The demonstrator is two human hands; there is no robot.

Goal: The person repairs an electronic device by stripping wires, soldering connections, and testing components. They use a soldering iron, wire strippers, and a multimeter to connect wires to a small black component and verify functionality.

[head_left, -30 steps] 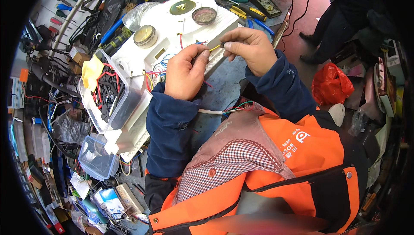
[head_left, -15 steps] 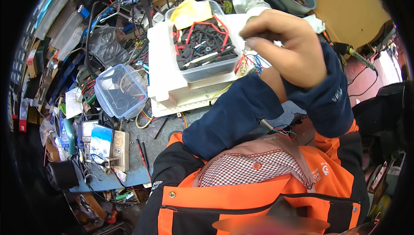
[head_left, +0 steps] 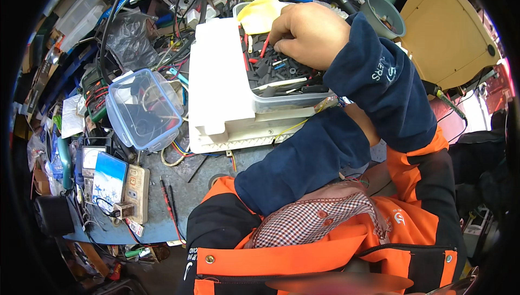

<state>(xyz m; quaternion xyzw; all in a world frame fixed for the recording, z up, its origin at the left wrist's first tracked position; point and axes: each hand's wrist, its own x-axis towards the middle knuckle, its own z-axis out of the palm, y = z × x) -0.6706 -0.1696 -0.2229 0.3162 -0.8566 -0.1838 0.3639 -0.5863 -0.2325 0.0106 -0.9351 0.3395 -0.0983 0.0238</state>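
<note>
One right hand [head_left: 309, 32] is reaching into a clear tray [head_left: 287, 86] of black and red parts, fingers curled, grip unclear; a yellow sheet [head_left: 259, 14] is lying beside it.

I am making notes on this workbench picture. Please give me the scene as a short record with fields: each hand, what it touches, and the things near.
right hand: right hand, fingers bent down into the tray of small parts
left hand: hidden behind the right sleeve; only the left forearm shows
tray contents: black and red small pieces, a few blue ones
tray rests on: white plastic casing
left of casing: clear lidded box
near bench edge: meter with dial, wooden block
behind tray: yellow sheet
</note>
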